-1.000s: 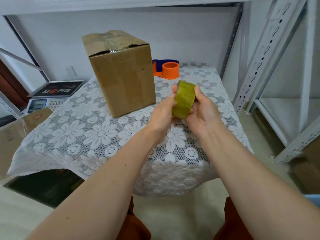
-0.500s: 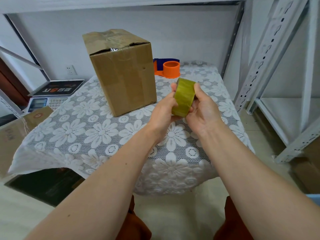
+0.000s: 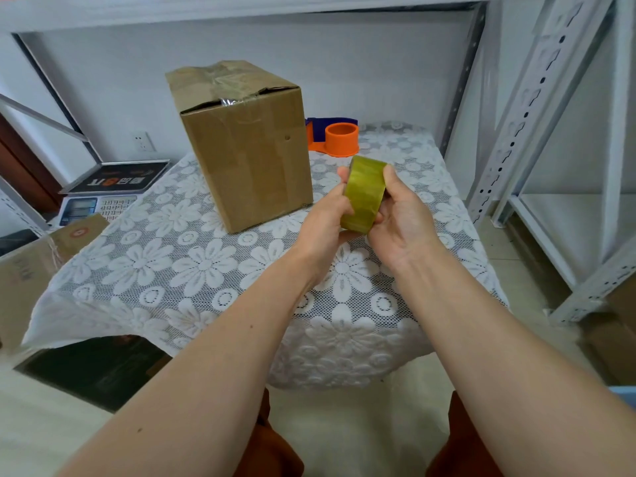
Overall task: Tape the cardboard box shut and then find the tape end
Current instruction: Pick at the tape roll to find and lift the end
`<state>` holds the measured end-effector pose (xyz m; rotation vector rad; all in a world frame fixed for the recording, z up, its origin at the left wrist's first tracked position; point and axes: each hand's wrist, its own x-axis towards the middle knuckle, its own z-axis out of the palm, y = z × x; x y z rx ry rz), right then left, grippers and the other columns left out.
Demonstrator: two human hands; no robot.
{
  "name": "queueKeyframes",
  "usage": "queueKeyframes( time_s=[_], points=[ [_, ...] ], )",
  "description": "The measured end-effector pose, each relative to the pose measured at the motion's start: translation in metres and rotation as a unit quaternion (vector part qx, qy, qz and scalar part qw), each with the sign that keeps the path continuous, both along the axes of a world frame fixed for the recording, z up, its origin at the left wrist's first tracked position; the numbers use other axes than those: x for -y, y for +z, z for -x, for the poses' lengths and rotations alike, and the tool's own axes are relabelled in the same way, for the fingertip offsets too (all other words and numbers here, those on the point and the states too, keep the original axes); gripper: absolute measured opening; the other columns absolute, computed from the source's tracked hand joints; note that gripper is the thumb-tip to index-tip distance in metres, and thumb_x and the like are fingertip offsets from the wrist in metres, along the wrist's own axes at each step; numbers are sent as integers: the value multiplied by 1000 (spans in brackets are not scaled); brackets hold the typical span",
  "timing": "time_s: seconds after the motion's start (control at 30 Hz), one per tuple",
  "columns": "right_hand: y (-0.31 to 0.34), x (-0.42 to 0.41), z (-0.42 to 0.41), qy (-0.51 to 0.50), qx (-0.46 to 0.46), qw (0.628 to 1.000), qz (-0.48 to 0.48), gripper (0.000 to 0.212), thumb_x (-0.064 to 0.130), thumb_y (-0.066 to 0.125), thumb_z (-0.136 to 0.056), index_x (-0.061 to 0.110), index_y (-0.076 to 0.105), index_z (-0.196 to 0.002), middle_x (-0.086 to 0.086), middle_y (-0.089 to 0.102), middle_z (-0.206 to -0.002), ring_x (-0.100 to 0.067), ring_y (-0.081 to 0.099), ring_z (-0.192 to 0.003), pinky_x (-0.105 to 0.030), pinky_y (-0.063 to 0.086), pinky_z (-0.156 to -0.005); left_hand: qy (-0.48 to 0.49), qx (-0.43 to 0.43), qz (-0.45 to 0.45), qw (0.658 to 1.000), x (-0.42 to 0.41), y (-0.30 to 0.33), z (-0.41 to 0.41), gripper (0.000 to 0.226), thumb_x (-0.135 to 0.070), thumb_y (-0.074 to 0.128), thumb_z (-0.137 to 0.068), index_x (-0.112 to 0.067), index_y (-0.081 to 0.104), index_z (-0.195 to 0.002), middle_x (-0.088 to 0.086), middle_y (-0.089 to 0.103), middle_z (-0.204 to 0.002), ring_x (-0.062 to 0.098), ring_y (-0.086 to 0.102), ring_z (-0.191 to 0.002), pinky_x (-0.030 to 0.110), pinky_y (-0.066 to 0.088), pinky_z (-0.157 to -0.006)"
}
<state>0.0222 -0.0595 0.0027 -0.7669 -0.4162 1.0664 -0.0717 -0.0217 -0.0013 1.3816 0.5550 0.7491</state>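
Both forearms reach in from the near edge of the bench, which is covered with a white floral lace cloth. The left hand and right hand hold a yellowish roll of tape between them, above the middle of the bench toward its right edge; the roll stands on edge with its outer band facing the camera. The fingers of each hand curl round one side of the roll. Beyond the hands, toward the far left, the cardboard box stands upright on the bench, clear tape across its top flaps. At the far edge, just behind the box, lies an orange and blue tape dispenser.
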Motion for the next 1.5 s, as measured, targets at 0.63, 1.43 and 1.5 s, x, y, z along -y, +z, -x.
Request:
queueKeyframes(
  time_s=[0.63, 1.43, 1.5],
  points=[
    [2, 2, 1, -4, 5, 1000, 8, 40, 33, 36, -102, 6, 66, -105, -14, 74, -99, -23, 70, -97, -37, 58, -78, -13, 7, -2, 1000, 1, 1, -1, 31, -20, 44, -74, -23, 65, -97, -3, 69, -79, 13, 63, -81, 38, 51, -88],
    [3, 4, 3, -3, 5, 1000, 15, 43, 34, 37, -102, 2, 62, -118, -15, 74, -102, -24, 70, -100, -38, 56, -84, -15, 10, 3, 1000, -1, -1, -2, 35, -17, 47, -69, -19, 65, -99, 0, 68, -77, 15, 63, -80, 41, 50, -91],
    [3, 4, 3, -2, 2, 1000, 15, 43, 34, 37, -102, 3, 62, -116, -15, 74, -100, -23, 71, -97, -37, 57, -82, -17, 13, 2, 1000, -1, -1, -2, 39, -15, 46, -67, -18, 65, -102, 0, 68, -77, 13, 63, -80, 40, 51, -91]
  ],
)
